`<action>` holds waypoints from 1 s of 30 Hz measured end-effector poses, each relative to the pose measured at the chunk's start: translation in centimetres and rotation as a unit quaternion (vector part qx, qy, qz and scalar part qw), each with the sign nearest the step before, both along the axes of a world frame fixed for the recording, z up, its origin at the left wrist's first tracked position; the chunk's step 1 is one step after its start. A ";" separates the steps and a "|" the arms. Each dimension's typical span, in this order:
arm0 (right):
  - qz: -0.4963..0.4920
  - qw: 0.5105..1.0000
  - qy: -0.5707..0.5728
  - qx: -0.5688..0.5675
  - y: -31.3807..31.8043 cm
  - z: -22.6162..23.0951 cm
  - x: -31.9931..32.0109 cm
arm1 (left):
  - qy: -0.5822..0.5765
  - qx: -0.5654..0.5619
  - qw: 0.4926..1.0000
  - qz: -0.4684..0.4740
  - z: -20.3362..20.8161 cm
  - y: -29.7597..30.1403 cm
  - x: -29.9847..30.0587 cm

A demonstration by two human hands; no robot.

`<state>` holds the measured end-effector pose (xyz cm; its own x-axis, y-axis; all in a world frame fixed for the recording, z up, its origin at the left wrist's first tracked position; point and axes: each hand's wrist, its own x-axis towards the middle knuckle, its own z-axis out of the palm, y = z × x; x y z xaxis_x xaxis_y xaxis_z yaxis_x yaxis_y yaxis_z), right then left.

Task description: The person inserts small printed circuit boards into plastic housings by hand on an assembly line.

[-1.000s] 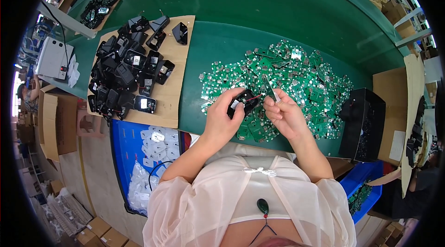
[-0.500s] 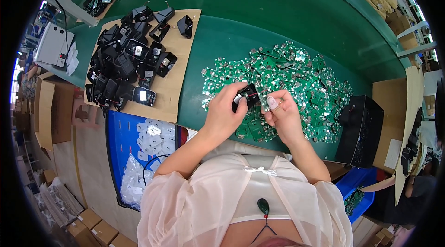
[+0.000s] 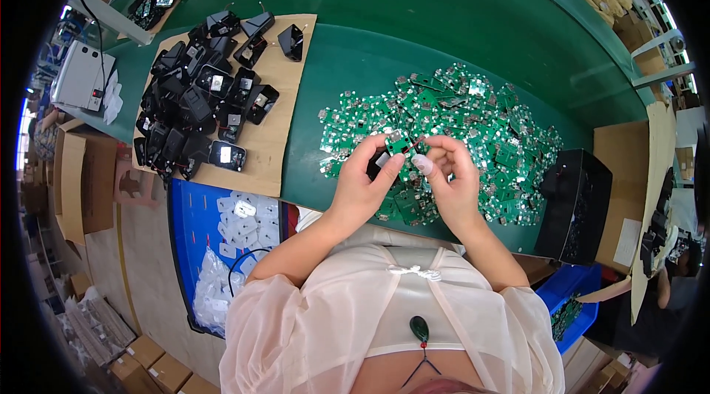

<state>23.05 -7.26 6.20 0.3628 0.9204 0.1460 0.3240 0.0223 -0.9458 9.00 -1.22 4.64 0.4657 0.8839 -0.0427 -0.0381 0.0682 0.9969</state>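
Note:
My left hand [image 3: 359,190] is closed around a small black plastic housing [image 3: 374,166], mostly hidden by the fingers. A small green circuit board [image 3: 398,143] lies over the housing's opening, with my left thumb at its lower edge. From the board a thin red wire [image 3: 416,142] runs toward my right hand [image 3: 452,181], whose thumb and index finger are pinched together at its end. The exact contact there is partly hidden. Both hands are just above the near edge of a wide heap of green circuit boards [image 3: 510,150].
Many black housings [image 3: 196,102] lie piled on a cardboard sheet [image 3: 288,98] at left. A black bin [image 3: 573,205] stands right of the heap, beside a cardboard box [image 3: 617,150]. Below the table's left side, a blue tray [image 3: 194,209] holds white pieces and plastic bags.
The circuit board has moved from my right fingers onto the black housing in my left hand. My right hand has shifted slightly, its fingers now pinching near the red wire.

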 end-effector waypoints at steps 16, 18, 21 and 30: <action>0.091 0.892 -0.435 0.084 1.1 2.3 0.6 | 0.070 0.296 0.951 0.061 1.4 0.0 -0.4; 0.117 0.876 -0.463 0.067 1.0 3.4 0.8 | 0.097 0.354 0.928 0.067 1.5 -0.2 -0.2; 0.159 0.832 -0.530 0.047 0.6 4.8 0.8 | 0.102 0.369 0.922 0.064 1.5 -0.1 -0.2; 0.147 0.874 -0.455 0.089 0.4 3.8 0.4 | -0.014 0.205 0.979 0.000 0.9 0.1 -1.0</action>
